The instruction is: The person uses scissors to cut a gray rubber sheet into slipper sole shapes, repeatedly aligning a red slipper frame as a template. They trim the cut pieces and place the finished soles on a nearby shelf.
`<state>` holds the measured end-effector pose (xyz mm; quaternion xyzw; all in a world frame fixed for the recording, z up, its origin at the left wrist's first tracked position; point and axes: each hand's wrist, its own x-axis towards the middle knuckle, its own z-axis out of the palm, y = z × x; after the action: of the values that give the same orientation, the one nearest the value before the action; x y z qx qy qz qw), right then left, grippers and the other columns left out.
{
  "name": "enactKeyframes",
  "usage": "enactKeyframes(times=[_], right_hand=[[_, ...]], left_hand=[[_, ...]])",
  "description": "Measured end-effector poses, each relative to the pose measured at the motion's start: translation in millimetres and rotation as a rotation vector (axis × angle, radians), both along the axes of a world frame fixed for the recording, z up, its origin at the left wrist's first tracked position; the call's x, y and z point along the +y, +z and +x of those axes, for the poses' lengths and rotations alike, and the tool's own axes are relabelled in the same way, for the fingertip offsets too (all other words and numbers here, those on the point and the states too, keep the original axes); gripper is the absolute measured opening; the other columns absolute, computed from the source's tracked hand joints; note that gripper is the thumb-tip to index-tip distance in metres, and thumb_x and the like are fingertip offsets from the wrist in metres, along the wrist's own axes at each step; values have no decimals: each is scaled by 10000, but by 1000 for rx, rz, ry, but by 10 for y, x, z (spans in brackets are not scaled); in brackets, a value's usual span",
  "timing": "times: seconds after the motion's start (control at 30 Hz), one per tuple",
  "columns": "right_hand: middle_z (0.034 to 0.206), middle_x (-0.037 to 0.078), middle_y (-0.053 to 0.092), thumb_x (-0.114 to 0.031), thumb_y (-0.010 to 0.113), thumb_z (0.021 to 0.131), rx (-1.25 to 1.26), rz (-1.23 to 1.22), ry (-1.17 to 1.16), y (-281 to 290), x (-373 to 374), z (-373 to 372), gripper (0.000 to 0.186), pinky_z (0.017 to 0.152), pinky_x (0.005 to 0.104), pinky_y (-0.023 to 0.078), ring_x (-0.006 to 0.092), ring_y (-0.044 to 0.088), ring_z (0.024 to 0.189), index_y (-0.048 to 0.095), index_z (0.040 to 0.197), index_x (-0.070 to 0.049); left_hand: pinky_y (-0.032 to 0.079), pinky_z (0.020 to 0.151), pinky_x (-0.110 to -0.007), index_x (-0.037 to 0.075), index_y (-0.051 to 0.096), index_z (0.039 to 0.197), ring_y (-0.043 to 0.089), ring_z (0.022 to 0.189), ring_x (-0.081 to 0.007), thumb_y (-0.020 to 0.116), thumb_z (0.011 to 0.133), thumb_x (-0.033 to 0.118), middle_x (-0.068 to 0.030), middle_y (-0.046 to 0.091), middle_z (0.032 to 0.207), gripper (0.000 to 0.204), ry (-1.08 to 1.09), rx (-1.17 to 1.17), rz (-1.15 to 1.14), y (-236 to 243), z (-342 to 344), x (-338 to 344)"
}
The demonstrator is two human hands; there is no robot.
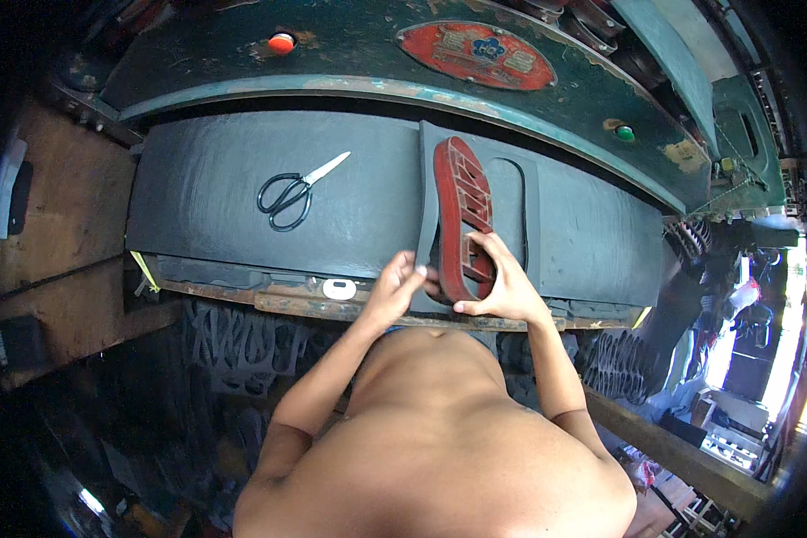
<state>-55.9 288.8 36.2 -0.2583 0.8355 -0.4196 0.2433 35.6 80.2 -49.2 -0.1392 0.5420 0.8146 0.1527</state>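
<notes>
A red, sole-shaped cutting die [448, 211] with cross bars inside stands tilted over a dark grey rubber sheet [509, 206]. My right hand [509, 282] grips its near end, with the thumb at the bottom rim and the fingers along the right side. Beside the die's lower left edge is my left hand [394, 289], its fingers curled together at a dark edge; what they pinch is hidden. A sole-shaped cut outline shows in the sheet to the right of the die. Black-handled scissors [287, 199] lie to the left, blades pointing up and right.
A wide grey bed [206, 211] carries the sheet. Across its back runs a green machine beam [349, 58] with a red button [281, 43] and a green button [624, 134]. A small white device [339, 289] sits on the wooden front ledge [296, 305]. Cut-out scrap sheets [242, 345] hang below.
</notes>
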Motion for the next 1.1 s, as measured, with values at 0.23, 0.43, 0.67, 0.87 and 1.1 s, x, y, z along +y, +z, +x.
enactKeyframes(times=[0.23,0.43,0.67,0.87,1.1], right_hand=[[1222,185,553,-364,933,546,75,186,54,33,-130,146,1018,1069,452,432,373,553,1204,509,1397,1],[1219,187,559,-361,922,549,119,241,58,62,-158,148,1004,1063,457,417,379,544,1188,514,1400,-17],[1183,169,555,-329,922,577,215,302,37,36,-164,125,969,1051,446,409,361,533,1177,516,1403,-24],[1207,174,558,-350,926,590,345,447,-32,23,422,-166,982,1032,455,424,348,534,1197,509,1424,-42],[1255,179,549,-323,945,573,282,574,-147,-200,1363,-464,1023,1091,497,417,368,520,1250,486,1449,-63]], left_hand=[[513,858,-290,-42,536,1306,642,986,-123,534,1078,201,-124,704,1160,334,-16,6,-282,-199,-665,-78],[505,880,-284,-26,590,1161,641,977,-117,527,1071,134,-105,726,1084,194,38,30,-116,-376,-664,-84],[529,766,-280,-11,578,1326,657,931,-126,526,1083,245,-87,721,1077,357,-111,42,-506,-289,-822,-299],[536,753,-287,10,520,1424,663,896,-146,530,1078,217,-108,702,1090,404,11,82,-447,-48,-564,-762],[526,762,-271,37,546,1414,651,906,-137,494,1104,305,-87,694,1095,413,37,-88,-552,-40,-303,-1211]])
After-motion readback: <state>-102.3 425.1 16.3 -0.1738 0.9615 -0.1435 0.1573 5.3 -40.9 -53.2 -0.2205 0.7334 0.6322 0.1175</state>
